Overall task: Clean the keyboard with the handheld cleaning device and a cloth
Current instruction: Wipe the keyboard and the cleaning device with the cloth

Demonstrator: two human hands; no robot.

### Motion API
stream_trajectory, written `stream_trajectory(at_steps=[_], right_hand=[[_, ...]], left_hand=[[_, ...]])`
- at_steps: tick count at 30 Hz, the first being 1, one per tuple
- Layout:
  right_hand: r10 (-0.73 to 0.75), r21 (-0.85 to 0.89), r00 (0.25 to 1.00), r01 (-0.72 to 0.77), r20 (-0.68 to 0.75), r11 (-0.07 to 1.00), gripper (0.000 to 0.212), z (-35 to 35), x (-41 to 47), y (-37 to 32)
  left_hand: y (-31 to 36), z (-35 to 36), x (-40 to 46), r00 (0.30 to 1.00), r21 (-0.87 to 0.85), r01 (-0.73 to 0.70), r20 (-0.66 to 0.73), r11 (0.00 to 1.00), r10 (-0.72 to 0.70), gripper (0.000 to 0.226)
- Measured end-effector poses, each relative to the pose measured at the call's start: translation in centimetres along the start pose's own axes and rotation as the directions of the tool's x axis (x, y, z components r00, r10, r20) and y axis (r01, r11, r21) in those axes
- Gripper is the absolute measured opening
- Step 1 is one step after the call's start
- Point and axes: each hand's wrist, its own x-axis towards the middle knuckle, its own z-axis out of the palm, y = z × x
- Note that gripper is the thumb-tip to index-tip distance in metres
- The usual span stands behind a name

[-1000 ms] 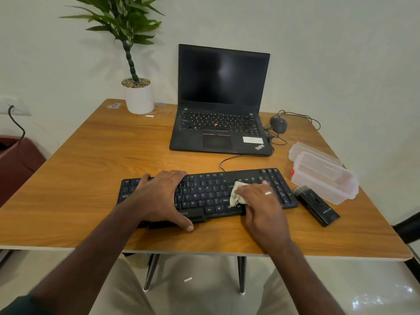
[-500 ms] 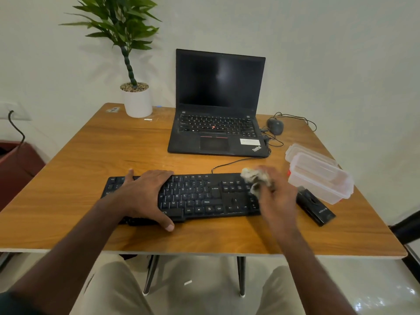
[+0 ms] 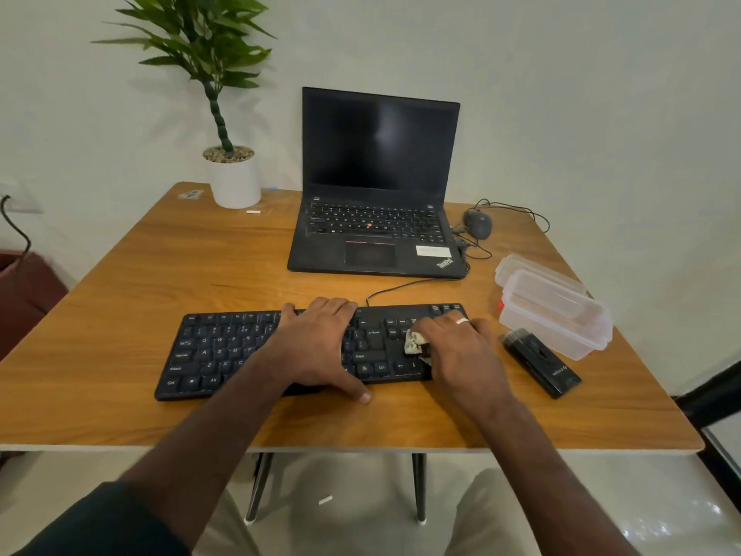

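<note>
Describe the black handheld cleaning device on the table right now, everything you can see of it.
The handheld cleaning device is a slim black bar, plastic by its look, lying flat on the wooden table at an angle. Its far end looks ridged or bristled; small pale print marks the near end. It lies just right of the keyboard, close in front of the clear plastic container. Neither hand touches it.

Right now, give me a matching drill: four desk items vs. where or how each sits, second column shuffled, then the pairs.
Items:
1. cloth
2. cleaning device
3. mouse
4. left hand

Places:
A. lying on the table, right of the keyboard
B. flat across the keyboard's middle
C. under the right hand, on the keys
D. right of the laptop

Pairs: 1-C, 2-A, 3-D, 4-B
</note>
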Motion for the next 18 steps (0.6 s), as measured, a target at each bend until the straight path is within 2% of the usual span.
stream_trajectory(at_steps=[4,6,7,9,10,11,12,14,15,16,18], right_hand=[[0.014,-0.027,0.999,-0.013,0.03,1.0,0.025,-0.7,-0.2,-0.3],[0.033,0.05,0.996,-0.038,0.087,0.998,0.02,-1.0,0.1,-0.1],[0.086,0.179,0.989,-0.107,0.118,0.978,0.019,-1.2,0.3,0.2],[0.266,0.499,0.958,-0.285,0.111,0.819,0.021,-1.4,0.8,0.8],[0.348,0.585,0.936,-0.316,0.06,0.747,0.022,-1.4,1.0,1.2],[0.374,0.578,0.927,-0.305,-0.001,0.757,0.022,-1.4,1.1,1.5],[0.337,0.509,0.941,-0.271,-0.039,0.817,0.022,-1.2,1.0,1.5],[0.174,0.248,0.985,-0.17,0.004,0.954,0.024,-0.6,0.2,0.8],[0.115,0.124,0.993,-0.119,0.035,0.985,0.024,-0.2,-0.4,0.4],[0.075,0.07,0.997,-0.077,0.036,0.995,0.023,0.0,-0.9,0.2],[0.042,0.154,0.998,-0.049,0.048,0.987,0.021,0.0,-0.9,0.6]], left_hand=[[0.1,0.0,0.1,1.0,0.008,0.012,-0.004,1.0,-0.012,0.148],[0.1,0.0,0.1,1.0,0.01,0.012,-0.006,1.0,-0.012,0.147],[0.1,0.0,0.1,1.0,0.011,0.01,-0.009,1.0,-0.01,0.147],[0.1,0.1,0.1,1.0,0.01,0.003,-0.009,1.0,-0.003,0.146],[0.0,0.1,0.2,1.0,0.007,0.002,-0.006,1.0,-0.002,0.146],[0.0,0.1,0.2,1.0,0.002,0.004,-0.004,1.0,-0.004,0.146],[0.0,0.1,0.2,1.0,-0.001,0.006,-0.003,1.0,-0.006,0.146],[0.0,0.1,0.2,1.0,0.0,0.007,-0.003,1.0,-0.007,0.146],[0.0,0.1,0.2,1.0,0.001,0.008,-0.004,1.0,-0.008,0.146],[0.0,0.2,0.2,1.0,0.0,0.009,-0.005,1.0,-0.009,0.146],[0.0,0.2,0.2,1.0,-0.002,0.014,-0.009,1.0,-0.014,0.146]])
